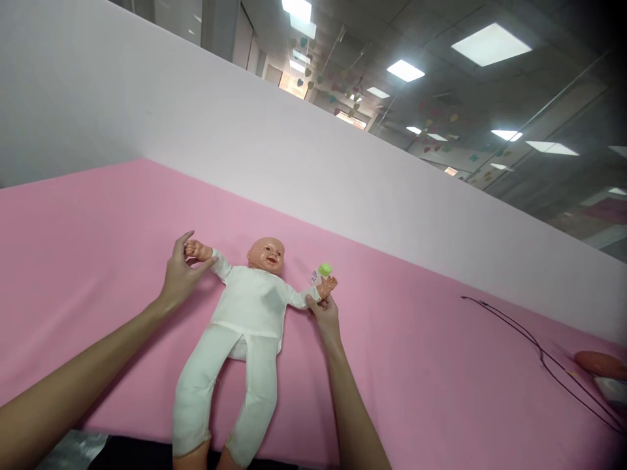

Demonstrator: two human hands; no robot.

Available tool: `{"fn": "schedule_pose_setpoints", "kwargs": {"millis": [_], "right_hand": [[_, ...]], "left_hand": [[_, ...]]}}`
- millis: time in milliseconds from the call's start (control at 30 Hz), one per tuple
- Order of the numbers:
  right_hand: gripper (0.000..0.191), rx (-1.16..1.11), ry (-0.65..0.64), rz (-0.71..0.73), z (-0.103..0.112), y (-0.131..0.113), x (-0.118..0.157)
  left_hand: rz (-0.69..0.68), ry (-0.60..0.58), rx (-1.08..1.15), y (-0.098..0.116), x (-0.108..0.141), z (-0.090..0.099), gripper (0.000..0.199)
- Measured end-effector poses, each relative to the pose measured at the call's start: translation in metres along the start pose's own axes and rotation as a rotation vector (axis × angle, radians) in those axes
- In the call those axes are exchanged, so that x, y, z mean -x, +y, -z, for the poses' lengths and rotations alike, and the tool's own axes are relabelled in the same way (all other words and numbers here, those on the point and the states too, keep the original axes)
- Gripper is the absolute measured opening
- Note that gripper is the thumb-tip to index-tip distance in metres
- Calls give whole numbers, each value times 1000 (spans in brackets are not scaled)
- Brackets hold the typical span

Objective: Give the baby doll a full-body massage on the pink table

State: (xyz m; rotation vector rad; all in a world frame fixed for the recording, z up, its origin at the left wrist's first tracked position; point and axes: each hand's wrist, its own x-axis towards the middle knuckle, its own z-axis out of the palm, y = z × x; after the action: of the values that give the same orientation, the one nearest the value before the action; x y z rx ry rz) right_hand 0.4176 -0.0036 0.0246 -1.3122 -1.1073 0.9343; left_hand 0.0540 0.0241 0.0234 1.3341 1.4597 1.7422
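A baby doll [249,303] in a white cloth top and trousers lies on its back, face up, arms stretched to the sides. My left hand [180,271] curves around the doll's hand at the left, thumb below its wrist and index finger above. Closed on the doll's other forearm at the right is my right hand [324,316], with the thumb against the sleeve cuff. Some of my fingers are hidden behind the doll's arms. Beyond that arm sit a small light green object [324,268] and a small printed tag [314,277].
The doll lies on a pink padded surface [401,365] bounded by a white wall [304,170] at the back. A thin black cable [541,352] runs along the right. An orange rounded object [600,363] and a white one [612,390] lie at the right edge.
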Motion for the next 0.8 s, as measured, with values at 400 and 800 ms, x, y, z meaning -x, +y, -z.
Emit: {"fn": "schedule_pose_setpoints", "kwargs": {"millis": [400,800], "right_hand": [[33,609,-206,572,-17,5,25],[35,388,-4,351,-31,17,24]], "left_hand": [[-391,-499,-151,-8,22,-15,31],[-240,-387,-146,-18,24,-17,33]]}}
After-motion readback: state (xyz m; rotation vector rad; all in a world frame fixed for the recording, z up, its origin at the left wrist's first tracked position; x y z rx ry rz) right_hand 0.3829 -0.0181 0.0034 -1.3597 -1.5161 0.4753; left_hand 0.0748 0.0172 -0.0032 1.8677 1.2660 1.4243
